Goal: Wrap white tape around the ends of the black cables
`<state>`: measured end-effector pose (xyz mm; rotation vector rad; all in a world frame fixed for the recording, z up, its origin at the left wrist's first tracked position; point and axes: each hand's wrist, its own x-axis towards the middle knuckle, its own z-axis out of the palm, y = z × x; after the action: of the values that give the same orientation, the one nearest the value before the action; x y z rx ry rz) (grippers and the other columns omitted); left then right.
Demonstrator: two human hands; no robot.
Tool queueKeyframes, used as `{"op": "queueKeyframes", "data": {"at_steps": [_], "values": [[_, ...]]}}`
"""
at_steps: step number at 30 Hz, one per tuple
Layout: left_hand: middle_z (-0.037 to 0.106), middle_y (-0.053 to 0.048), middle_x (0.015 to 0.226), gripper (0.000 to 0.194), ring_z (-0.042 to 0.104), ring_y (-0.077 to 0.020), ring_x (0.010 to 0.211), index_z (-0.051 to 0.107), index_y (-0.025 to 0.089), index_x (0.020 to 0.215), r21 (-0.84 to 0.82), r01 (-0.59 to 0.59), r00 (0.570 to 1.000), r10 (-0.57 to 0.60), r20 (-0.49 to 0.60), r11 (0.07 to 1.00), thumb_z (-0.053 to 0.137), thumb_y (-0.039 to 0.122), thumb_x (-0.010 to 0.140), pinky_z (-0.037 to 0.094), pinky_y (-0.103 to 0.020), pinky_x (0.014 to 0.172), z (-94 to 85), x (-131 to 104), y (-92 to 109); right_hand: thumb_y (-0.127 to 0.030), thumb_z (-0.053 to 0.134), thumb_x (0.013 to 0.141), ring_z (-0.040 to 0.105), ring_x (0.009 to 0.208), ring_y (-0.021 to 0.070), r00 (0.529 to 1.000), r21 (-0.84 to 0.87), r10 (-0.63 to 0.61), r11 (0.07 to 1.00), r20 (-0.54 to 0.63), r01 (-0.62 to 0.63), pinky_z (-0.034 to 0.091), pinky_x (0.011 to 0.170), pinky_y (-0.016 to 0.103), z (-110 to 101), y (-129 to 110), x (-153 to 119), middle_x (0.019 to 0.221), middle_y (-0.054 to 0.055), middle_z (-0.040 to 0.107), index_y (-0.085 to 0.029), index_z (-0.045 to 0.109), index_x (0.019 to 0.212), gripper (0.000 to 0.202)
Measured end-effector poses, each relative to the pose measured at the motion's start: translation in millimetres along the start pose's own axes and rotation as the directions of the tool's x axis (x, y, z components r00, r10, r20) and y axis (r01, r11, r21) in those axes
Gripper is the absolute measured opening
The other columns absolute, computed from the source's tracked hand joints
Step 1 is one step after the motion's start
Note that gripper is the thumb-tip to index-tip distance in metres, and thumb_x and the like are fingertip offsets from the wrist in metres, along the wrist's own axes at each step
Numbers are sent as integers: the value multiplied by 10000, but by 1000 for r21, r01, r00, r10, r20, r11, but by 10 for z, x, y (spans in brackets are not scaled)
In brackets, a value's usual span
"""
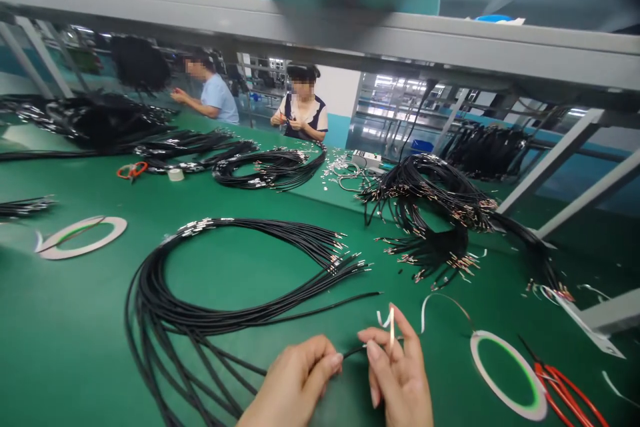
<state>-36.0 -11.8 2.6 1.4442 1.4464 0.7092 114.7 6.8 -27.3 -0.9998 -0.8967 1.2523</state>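
Observation:
My left hand (pixel 305 373) is closed around a thin black cable (pixel 353 351), close to its end. My right hand (pixel 400 367) pinches the cable's tip between thumb and fingers. A short copper-coloured tape strip (pixel 392 328) stands upright against the right index finger. Just behind the fingers curls a piece of white backing strip (pixel 384 319). Left of both hands, a looped bundle of black cables (pixel 200 317) lies on the green table, with stripped metal ends pointing right. To the right of my right hand lies a flat white tape roll (pixel 481 363), a loose length trailing from it.
Red-handled scissors or snips (pixel 565 387) lie at the right, orange scissors (pixel 133 171) at the far left. Another tape roll (pixel 117 235) rests left. Cable piles (pixel 435 193) stand behind. A grey shelf beam (pixel 320 20) crosses above; two people (pixel 303 107) sit opposite.

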Motion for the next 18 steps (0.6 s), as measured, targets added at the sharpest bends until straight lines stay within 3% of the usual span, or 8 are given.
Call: {"op": "queueKeyframes", "data": {"at_steps": [4,8,10,15,18], "values": [[455,50,577,325,423,-113,571,532,174,704,47,-30,999,32,-25,998,415,409,896,299,-203,534,13,-32,56,-375,736,725,401,353,47,998,9,50,999,-35,-50,268,302,126,30,19,-6,726,11,672,-266,341,1300,706],[468,46,596,309,446,-106,543,549,173,737,-43,-27,1000,27,-9,999,424,409,894,326,-198,515,35,-31,68,-318,781,676,572,538,113,998,74,55,996,-4,-54,417,435,154,61,44,-18,683,0,674,-246,362,1289,745],[484,44,603,299,459,-103,528,562,172,765,-91,-28,999,26,-18,995,432,410,892,340,-195,507,46,-26,53,-296,794,658,540,484,93,998,70,58,996,21,-60,413,426,157,62,40,-26,711,7,687,-246,356,1294,774],[543,27,640,284,508,-107,531,585,171,802,-162,-62,997,54,-57,985,451,407,886,381,-195,510,73,-29,6,-339,751,710,350,330,16,999,14,37,999,14,-38,235,292,130,19,-37,-40,862,47,684,-266,375,1285,690],[564,19,639,267,523,-115,549,603,172,808,-155,-86,994,76,-73,984,466,389,881,391,-197,518,89,-37,-18,-339,726,741,490,419,61,999,36,43,998,-7,-42,312,332,131,13,-55,-41,808,24,680,-263,371,1288,656]]}}
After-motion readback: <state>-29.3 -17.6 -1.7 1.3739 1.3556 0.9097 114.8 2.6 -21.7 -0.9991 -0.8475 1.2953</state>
